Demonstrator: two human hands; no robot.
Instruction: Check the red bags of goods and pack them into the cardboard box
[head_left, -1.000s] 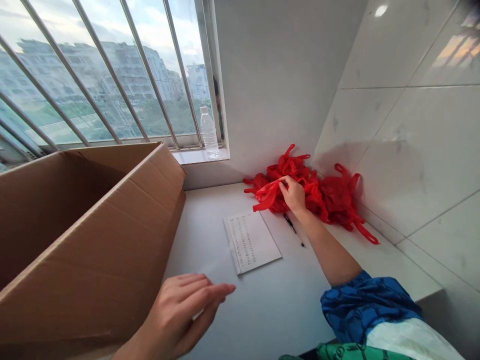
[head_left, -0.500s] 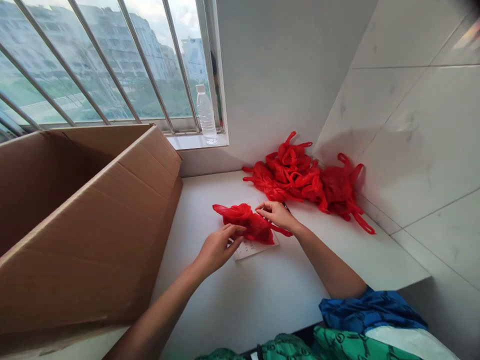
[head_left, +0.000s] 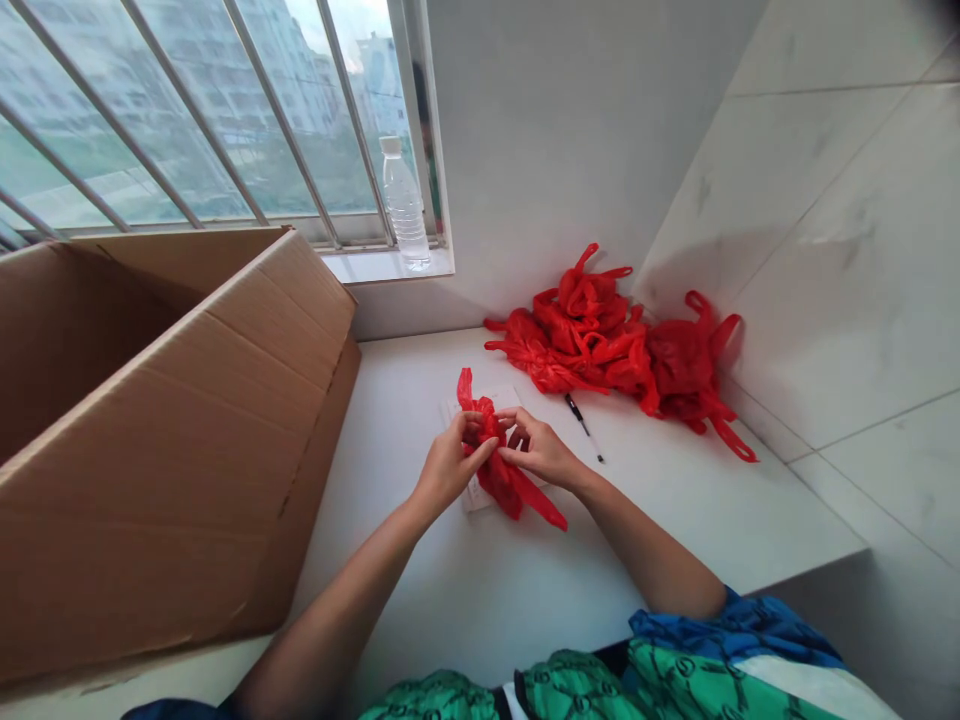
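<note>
Near one pen [head_left: 585,427], left fingers [head_left: 481,455] clamp one red bag [head_left: 502,486] over one notebook [head_left: 474,496], right fingers [head_left: 519,457] touching, grip unclear.

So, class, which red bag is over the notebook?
The red bag between the left hand and right hand; the other red bags lie heaped farther back.

Your white table [head_left: 510,590] carries an open cardboard box [head_left: 172,440] at frame left. You have a booklet [head_left: 475,496] at centre, a pen [head_left: 584,426] right of it, and piled red plastic bags [head_left: 619,352] upper right.
</note>
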